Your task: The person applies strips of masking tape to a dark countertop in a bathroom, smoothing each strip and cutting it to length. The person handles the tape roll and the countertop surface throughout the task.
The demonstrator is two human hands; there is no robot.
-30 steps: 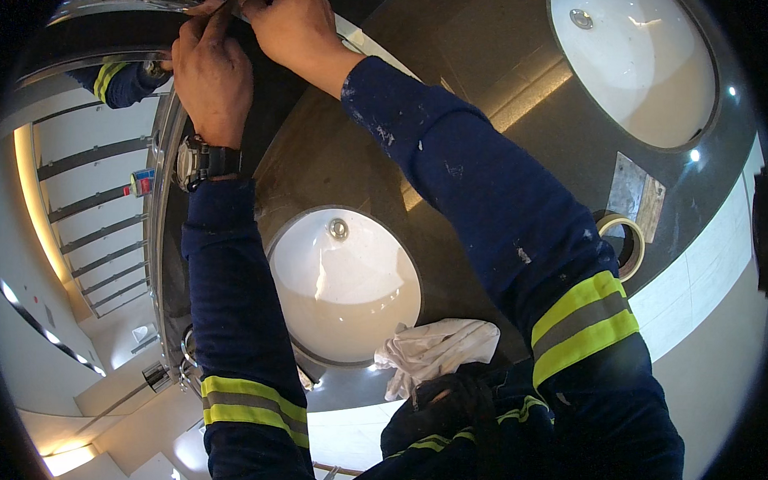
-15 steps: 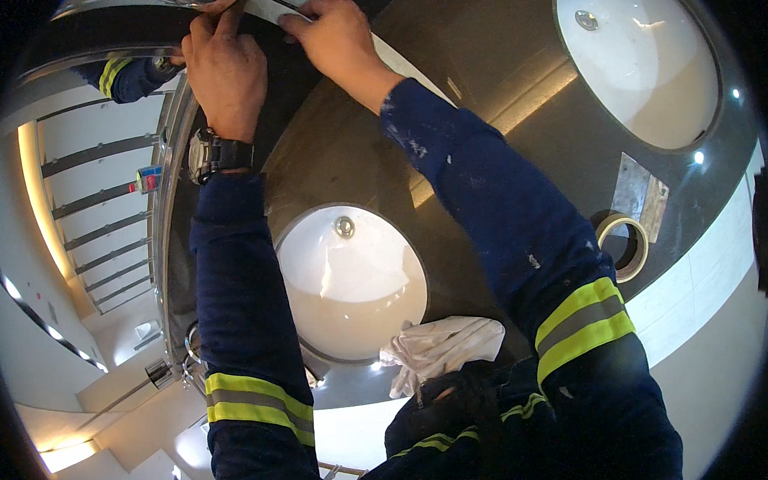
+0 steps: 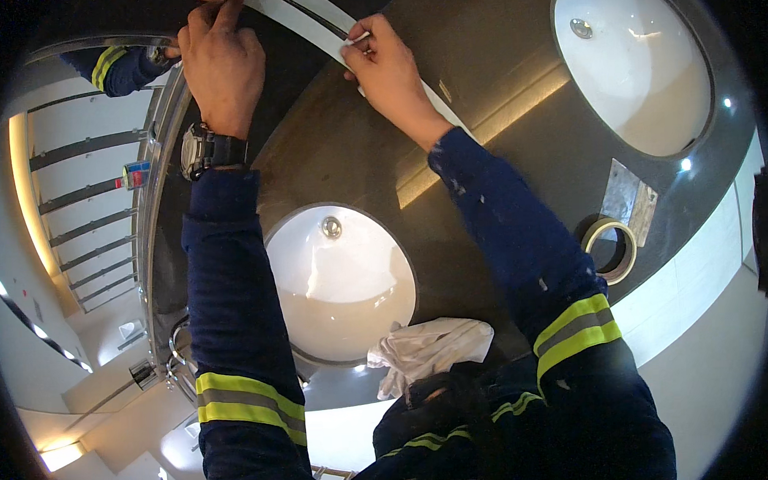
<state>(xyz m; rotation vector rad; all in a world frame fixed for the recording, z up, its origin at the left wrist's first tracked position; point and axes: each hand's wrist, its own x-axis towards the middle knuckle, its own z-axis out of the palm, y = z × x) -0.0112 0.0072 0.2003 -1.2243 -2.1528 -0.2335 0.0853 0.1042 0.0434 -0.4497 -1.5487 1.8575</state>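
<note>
At the top edge, beside the mirror, my left hand [image 3: 222, 72] is bent with its fingers closed together. What lies between its fingertips is cut off by the picture's edge. To its right, my right hand [image 3: 387, 83] pinches the end of a thin dark strip [image 3: 308, 14], which runs up and out of view. A small pale bit shows at the fingertips. Beneath the strip, a long white band [image 3: 296, 29] crosses the dark countertop [image 3: 347, 148] and passes under my right hand.
Two white oval basins [image 3: 343, 275], [image 3: 640, 70] are set in the countertop. A crumpled white cloth [image 3: 434, 344] lies near its front edge. On the right are a roll of masking tape [image 3: 630, 252] and a flat grey-and-brown piece [image 3: 628, 198]. A mirror [image 3: 95, 191] stands at left.
My right hand has moved right and slightly nearer, away from the left hand, with more of the dark strip showing between them. The left hand stays almost in place.
</note>
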